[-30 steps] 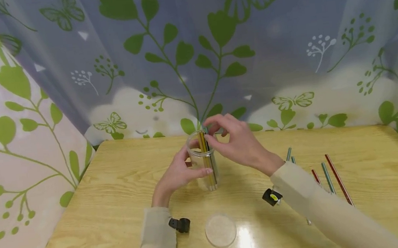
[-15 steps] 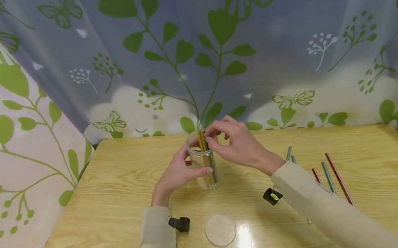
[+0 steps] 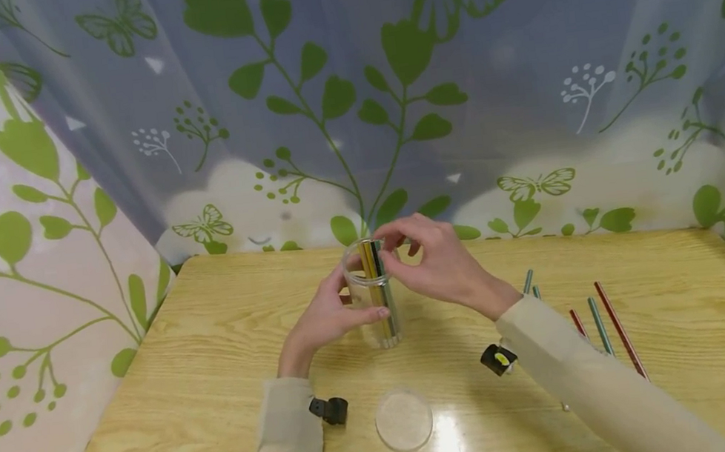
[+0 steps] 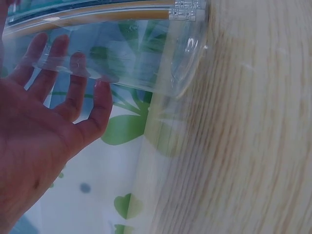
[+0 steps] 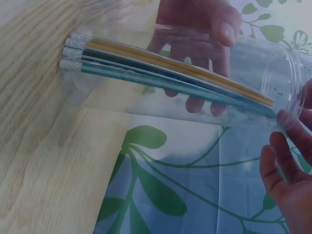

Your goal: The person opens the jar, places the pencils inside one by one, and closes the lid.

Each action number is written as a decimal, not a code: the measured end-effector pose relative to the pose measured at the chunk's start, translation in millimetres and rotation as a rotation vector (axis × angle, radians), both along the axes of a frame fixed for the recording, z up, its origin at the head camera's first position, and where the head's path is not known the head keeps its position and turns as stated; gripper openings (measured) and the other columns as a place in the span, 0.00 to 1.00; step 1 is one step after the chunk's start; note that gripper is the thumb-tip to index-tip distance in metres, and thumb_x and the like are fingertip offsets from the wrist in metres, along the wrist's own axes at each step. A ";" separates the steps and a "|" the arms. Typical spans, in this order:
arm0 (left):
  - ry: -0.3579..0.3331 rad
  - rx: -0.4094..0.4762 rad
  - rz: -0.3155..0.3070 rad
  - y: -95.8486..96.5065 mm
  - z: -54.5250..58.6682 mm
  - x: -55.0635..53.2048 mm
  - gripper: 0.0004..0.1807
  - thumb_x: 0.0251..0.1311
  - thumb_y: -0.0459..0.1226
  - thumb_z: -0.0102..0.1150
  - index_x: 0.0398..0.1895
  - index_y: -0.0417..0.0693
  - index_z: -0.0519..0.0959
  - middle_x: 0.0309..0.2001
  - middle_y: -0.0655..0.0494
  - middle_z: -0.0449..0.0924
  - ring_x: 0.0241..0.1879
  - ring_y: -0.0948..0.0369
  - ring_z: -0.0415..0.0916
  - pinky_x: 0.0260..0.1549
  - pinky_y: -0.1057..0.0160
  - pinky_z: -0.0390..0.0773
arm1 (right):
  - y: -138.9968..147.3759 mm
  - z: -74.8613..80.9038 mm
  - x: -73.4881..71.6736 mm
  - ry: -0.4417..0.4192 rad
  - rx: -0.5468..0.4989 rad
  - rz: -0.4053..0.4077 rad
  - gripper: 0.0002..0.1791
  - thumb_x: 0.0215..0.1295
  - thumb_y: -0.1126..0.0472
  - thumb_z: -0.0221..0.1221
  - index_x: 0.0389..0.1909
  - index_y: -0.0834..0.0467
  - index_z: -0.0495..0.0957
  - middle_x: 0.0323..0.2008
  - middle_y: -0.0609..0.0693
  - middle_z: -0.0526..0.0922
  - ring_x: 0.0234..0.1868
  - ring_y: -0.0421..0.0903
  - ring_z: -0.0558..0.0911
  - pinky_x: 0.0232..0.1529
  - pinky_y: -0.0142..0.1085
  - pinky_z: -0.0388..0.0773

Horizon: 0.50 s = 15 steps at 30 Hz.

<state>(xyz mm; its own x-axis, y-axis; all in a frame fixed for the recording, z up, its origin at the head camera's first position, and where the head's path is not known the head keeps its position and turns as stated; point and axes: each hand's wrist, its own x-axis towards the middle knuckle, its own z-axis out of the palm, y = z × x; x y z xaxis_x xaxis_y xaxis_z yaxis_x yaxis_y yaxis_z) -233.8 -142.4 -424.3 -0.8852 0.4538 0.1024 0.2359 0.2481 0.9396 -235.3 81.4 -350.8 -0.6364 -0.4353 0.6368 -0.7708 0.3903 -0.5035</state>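
My left hand (image 3: 320, 324) grips a clear plastic jar (image 3: 362, 323) with its thumb across the front and its fingers around the far side. In the right wrist view, gold-yellow pencils (image 5: 146, 59), a dark pencil (image 5: 114, 60) and a teal pencil (image 5: 146, 78) stand inside, bunched along one side. Their white eraser ends are at the jar's bottom. My right hand (image 3: 436, 258) is at the jar's mouth, thumb and forefinger pinching the upper end of the teal pencil. Its other fingers curl loosely outside the rim.
A round clear lid (image 3: 403, 420) lies on the wood table (image 3: 174, 396), in front of the jar. To the right lie red pencils (image 3: 619, 331) and teal pencils (image 3: 600, 326), partly hidden by the right sleeve (image 3: 572, 359). A leaf-printed cloth (image 3: 496, 106) hangs behind the table.
The teal pencil has sunk lower in the jar, with my right fingers following it down to the rim. My left hand keeps its grip on the jar.
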 end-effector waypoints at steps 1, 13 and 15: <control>0.000 0.000 -0.001 0.2 0.1 -0.2 0.47 0.55 0.43 0.76 0.76 0.70 0.62 0.71 0.58 0.67 0.64 0.52 0.68 0.59 0.48 0.74 | 1.5 0.3 0.4 -0.010 -0.008 -0.001 0.10 0.65 0.67 0.63 0.46 0.59 0.85 0.36 0.49 0.88 0.39 0.45 0.82 0.34 0.39 0.79; -0.016 -0.015 0.021 1.1 0.7 -0.1 0.50 0.52 0.42 0.78 0.78 0.64 0.61 0.71 0.55 0.68 0.65 0.50 0.68 0.60 0.43 0.75 | 41.1 3.5 9.1 -0.059 -0.089 -0.066 0.10 0.65 0.70 0.63 0.46 0.59 0.84 0.40 0.51 0.89 0.40 0.42 0.85 0.38 0.32 0.84; -0.015 -0.019 0.021 1.2 0.2 0.4 0.50 0.52 0.41 0.78 0.78 0.63 0.60 0.71 0.54 0.68 0.65 0.50 0.68 0.59 0.45 0.76 | 50.4 0.9 11.6 -0.095 -0.073 -0.094 0.10 0.65 0.69 0.63 0.46 0.58 0.85 0.40 0.50 0.88 0.41 0.39 0.84 0.38 0.31 0.84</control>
